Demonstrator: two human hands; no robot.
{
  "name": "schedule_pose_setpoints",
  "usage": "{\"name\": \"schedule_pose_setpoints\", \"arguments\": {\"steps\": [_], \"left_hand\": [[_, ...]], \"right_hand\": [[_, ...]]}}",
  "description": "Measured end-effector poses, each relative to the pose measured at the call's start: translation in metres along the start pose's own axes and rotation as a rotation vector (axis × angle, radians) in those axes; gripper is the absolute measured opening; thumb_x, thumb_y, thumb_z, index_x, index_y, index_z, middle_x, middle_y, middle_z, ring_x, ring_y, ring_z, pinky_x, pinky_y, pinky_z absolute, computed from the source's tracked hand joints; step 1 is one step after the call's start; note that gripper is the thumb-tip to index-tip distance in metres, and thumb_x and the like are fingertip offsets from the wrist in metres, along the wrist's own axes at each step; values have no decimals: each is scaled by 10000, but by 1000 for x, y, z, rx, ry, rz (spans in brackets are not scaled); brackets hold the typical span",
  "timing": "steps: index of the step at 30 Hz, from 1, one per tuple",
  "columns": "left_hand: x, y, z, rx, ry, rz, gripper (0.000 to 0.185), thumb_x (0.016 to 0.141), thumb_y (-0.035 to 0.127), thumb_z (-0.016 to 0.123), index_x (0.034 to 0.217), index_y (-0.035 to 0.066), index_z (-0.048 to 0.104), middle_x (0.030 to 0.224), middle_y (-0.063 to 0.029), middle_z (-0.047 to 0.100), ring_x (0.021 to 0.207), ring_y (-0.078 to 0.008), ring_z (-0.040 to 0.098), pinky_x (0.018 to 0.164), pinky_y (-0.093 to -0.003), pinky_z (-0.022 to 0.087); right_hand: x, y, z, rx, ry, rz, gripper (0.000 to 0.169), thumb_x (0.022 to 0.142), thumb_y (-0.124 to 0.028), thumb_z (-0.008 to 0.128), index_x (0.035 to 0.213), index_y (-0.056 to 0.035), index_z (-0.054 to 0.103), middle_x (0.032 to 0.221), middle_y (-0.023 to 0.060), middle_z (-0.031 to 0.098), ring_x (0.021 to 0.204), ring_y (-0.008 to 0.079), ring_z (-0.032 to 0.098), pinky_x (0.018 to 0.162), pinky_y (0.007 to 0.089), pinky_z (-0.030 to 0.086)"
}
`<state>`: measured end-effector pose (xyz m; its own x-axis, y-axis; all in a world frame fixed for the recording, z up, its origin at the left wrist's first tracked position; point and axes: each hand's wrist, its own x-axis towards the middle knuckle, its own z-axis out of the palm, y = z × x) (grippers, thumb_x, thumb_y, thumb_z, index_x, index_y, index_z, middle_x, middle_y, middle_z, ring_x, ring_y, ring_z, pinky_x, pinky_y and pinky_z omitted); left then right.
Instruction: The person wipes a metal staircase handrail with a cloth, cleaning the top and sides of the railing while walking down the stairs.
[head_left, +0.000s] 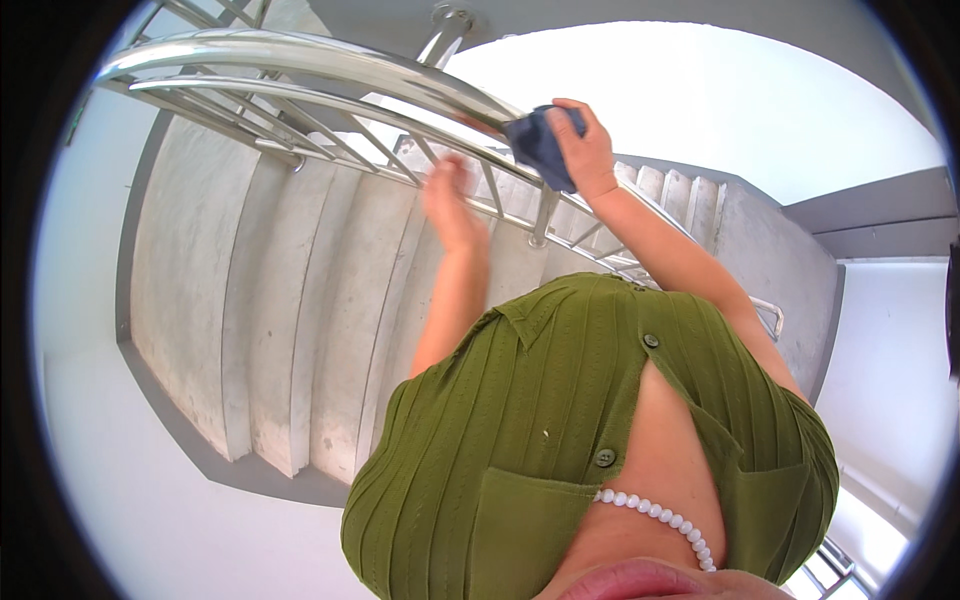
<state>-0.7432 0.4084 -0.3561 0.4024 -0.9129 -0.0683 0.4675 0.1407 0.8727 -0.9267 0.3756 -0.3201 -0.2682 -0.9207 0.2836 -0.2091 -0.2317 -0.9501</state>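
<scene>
My right hand (589, 150) grips a dark blue cloth (544, 146). The cloth is bunched against the thick polished metal handrail (330, 56) and hides the stretch of rail beneath it. To the left, my left hand (448, 195) hangs in the air by the thinner lower rail (300, 94), blurred by motion. It looks loosely open, and nothing shows in it. Whether it touches the railing cannot be made out.
Concrete steps (330, 300) fill the left and run beneath the railing. Another flight (675, 199) shows beyond it at right. Slanting metal bars (491, 187) and a post (545, 214) stand below the rails. White walls (247, 532) with grey skirting border the stairs.
</scene>
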Motion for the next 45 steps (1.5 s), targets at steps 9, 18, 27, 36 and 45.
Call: {"name": "schedule_pose_setpoints", "arguments": {"steps": [9,18,27,36,45], "left_hand": [[63,40,-10,-439,-64,-128,378,983,215,498,1272,-27,532,1228,-178,611,1076,-256,629,909,-429,534],[214,43,-38,1427,82,1135,304,840,73,592,1130,137,658,1262,-62,603,1382,-395,363,1133,-663,215],[102,-60,-16,1387,-231,1062,242,783,115,656,1025,120,652,1246,-53,582,1363,-345,396,1136,-686,154],[12,-139,18,1118,-534,745,248,782,51,584,1023,64,640,1095,-107,639,1161,-311,547,1141,-544,263],[16,-55,59,-437,-29,-557,260,985,78,428,1198,-9,551,1200,-141,607,1110,-275,599,982,-412,486]], "right_hand": [[13,-55,15,-375,-372,-796,464,882,-330,685,1249,-56,609,1291,121,621,1148,309,604,976,396,492],[14,2,32,-622,-318,-749,679,855,-254,701,1435,-75,396,1396,131,526,1069,316,614,907,384,524],[21,-1,20,-437,-360,-622,582,875,-284,668,1393,-105,473,1260,110,630,1051,304,639,881,376,528],[36,27,-14,-520,-549,-261,552,963,-501,527,1362,-119,532,941,109,706,836,268,668,764,359,528],[30,37,-15,-572,-391,-414,502,925,-538,583,1170,-100,624,831,72,667,746,272,655,657,368,527]]}}
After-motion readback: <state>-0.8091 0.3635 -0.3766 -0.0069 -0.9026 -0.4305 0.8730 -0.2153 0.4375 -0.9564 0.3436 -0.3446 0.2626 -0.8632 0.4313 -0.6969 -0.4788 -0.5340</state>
